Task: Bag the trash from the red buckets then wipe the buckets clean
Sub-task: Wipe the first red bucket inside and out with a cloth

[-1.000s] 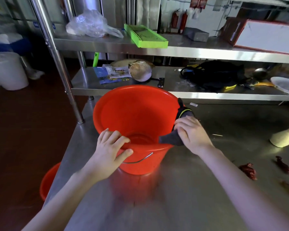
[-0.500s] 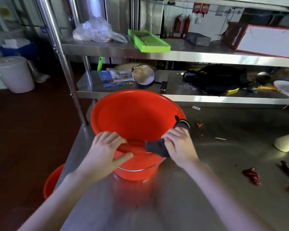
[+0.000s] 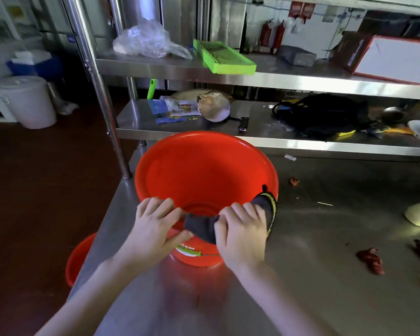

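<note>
bucket: the red bucket (image 3: 204, 170) sits upright on the near-left part of the counter (image 3: 325, 287), mouth open to the camera. The inside looks empty as far as I can see, so I'd guess the bagging is done for this one.

left hand: the left hand (image 3: 153, 226) grips the near rim. Its fingers (image 3: 155, 207) are curled over the lip into the bucket and the thumb is on the outside wall, so it's basically holding the thing steady.

right hand: the right hand (image 3: 240, 234) is on the near-right rim with its fingers (image 3: 238, 212) curled down over the cloth (image 3: 201, 226), clamping it onto the lip.

cloth: dark with a yellow edge, folded over the rim. Its long axis follows the curve of the rim from near-middle round to the right. The left end pokes out just beside the left thumb, nearly touching it.

what the next move turns on: the cloth has to slide along the rim. The left hand sits right in its path on the left, so I reckon either that hand hops out of the way or the bucket gets turned.

other bucket: a second bucket (image 3: 79, 258) is on the floor, down past the left edge of the counter. The right hand is nowhere near it.

mess: red scraps (image 3: 371, 260) lie on the counter, well off to the right.
</note>
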`<control>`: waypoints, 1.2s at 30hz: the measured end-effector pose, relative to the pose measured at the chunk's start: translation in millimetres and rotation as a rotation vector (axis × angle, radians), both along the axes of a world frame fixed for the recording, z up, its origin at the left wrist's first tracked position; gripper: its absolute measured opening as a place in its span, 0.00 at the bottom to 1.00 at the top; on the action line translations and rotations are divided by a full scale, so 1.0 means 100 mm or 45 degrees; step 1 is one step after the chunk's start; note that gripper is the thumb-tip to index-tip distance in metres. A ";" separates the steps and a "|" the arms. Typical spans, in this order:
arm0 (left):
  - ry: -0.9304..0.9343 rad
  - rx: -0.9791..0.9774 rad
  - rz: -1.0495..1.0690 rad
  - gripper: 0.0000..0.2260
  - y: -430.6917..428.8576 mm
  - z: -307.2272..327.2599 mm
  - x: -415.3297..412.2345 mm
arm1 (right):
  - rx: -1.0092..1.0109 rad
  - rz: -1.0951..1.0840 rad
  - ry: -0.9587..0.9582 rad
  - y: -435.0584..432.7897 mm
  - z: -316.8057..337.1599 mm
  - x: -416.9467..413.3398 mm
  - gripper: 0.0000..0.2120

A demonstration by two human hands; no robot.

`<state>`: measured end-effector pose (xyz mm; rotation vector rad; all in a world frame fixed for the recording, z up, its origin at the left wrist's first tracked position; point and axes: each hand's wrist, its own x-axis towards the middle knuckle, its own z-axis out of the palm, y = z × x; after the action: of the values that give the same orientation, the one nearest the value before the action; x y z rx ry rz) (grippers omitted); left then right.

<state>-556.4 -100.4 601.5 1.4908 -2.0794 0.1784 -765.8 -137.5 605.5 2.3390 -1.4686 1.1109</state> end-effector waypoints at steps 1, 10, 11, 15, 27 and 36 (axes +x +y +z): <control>0.021 -0.010 0.008 0.24 0.01 -0.01 -0.04 | -0.024 0.011 -0.003 0.04 -0.02 0.06 0.13; 0.095 0.085 -0.070 0.25 0.05 0.03 0.00 | 0.206 0.344 0.231 -0.73 0.32 -0.86 0.17; 0.083 0.084 -0.065 0.25 0.05 0.04 0.01 | 0.222 0.324 0.195 -0.76 0.32 -0.89 0.18; 0.061 0.057 -0.020 0.22 0.05 0.05 -0.04 | 0.139 0.147 -0.072 -0.48 0.14 -0.61 0.14; -0.122 0.259 0.032 0.29 0.02 0.30 0.51 | 0.126 0.404 0.040 -0.25 0.08 -0.60 0.15; -0.327 0.098 -0.038 0.24 0.05 0.14 0.43 | 0.261 0.254 0.175 -0.55 0.31 -0.82 0.20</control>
<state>-513.0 -95.4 615.8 1.5494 -2.3327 0.2952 -847.9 -192.9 637.0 2.6920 -1.3840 0.8544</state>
